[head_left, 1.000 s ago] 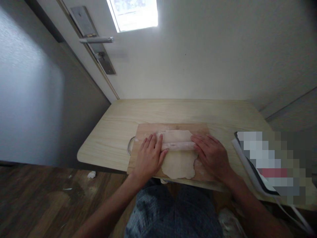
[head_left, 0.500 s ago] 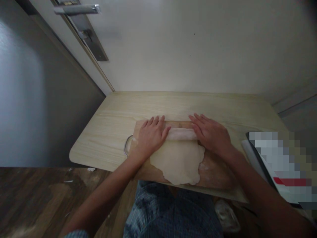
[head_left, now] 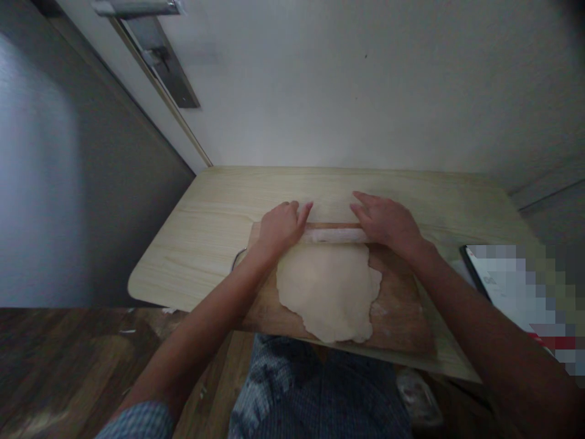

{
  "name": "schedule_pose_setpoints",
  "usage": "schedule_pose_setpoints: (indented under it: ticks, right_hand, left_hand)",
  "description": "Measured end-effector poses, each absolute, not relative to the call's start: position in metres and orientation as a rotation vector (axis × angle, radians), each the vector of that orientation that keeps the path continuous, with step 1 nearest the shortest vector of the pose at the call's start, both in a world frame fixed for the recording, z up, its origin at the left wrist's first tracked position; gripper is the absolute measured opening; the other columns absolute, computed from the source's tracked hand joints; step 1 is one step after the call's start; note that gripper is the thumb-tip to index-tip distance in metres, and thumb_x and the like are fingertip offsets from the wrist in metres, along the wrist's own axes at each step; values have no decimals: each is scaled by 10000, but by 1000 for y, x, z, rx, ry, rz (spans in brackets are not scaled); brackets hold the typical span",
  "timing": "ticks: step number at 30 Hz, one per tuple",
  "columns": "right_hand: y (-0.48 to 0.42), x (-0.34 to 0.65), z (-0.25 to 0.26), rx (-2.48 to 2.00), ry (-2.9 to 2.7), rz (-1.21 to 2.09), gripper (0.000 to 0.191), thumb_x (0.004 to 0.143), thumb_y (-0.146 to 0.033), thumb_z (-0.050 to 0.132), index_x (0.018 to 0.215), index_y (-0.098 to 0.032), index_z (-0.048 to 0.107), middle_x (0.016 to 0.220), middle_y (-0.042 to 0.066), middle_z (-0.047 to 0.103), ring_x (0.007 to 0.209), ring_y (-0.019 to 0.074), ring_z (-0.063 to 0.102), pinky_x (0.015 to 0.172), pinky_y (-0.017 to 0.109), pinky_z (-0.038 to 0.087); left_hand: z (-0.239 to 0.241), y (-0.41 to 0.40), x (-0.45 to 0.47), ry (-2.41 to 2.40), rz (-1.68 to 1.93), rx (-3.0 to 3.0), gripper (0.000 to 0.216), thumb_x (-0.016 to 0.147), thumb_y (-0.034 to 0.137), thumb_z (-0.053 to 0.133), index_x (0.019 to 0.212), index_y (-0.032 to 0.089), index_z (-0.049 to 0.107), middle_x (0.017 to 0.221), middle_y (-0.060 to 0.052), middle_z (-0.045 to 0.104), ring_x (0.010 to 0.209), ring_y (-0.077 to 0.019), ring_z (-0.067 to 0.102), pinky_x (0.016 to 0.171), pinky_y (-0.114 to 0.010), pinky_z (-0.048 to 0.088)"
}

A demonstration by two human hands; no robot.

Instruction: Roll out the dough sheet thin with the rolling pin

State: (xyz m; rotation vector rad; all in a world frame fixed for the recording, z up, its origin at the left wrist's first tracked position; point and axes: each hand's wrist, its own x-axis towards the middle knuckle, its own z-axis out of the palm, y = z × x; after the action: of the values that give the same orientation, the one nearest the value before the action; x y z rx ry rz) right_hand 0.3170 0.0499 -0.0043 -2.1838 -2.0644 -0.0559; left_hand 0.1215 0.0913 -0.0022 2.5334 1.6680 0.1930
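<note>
A pale, flour-dusted rolling pin [head_left: 336, 235] lies crosswise near the far edge of a wooden cutting board [head_left: 402, 311]. My left hand [head_left: 282, 224] is on its left end, fingers bent over it and thumb pointing forward. On the other end rests my right hand [head_left: 387, 224], thumb and forefinger reaching past the pin; its other fingers are mostly hidden. Between my forearms a thin sheet of dough [head_left: 329, 292] with a ragged outline spreads from the pin to the board's near edge. Both palms hide the pin's ends.
The board sits on a light wood table [head_left: 183, 244] against a white door with a metal handle [head_left: 137, 7]. The board's metal loop [head_left: 237, 257] shows at left. A dark-edged, partly blurred flat item [head_left: 498, 286] lies at right. Below is a clear plastic container [head_left: 418, 396].
Both hands and the rolling pin have moved forward, away from me, toward the board's far edge. More of the flat dough shows behind the pin, and my fingers have shifted from lying straight to more bent.
</note>
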Motion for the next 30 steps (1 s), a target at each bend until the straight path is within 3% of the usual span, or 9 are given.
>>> schedule_pose_setpoints:
  ticks: [5, 21, 30]
  right_hand:
    - [67, 315, -6, -2210, -1988, -53, 436, 913, -335, 276, 1180, -121, 546, 1066, 157, 645, 953, 268, 603, 763, 357, 436]
    - [63, 312, -7, -2308, -1878, 29, 382, 890, -282, 312, 1129, -132, 571, 1028, 148, 654, 935, 234, 607, 750, 318, 432]
    - [55, 309, -5, -2317, -1920, 27, 400, 887, -224, 270, 1131, -106, 564, 1036, 158, 650, 959, 225, 604, 771, 304, 426]
  left_hand:
    - [-6, 111, 128, 1740, 289, 2493, 650, 927, 490, 70, 882, 136, 612, 891, -115, 648, 838, -219, 601, 694, -299, 423]
    - [-9, 116, 128, 1723, 305, 2544, 646, 940, 435, 86, 868, 109, 638, 891, -134, 663, 854, -219, 607, 731, -304, 435]
    - [-18, 122, 126, 1676, 135, 2575, 433, 913, 321, 235, 973, 86, 593, 1013, -166, 619, 972, -238, 567, 833, -337, 428]
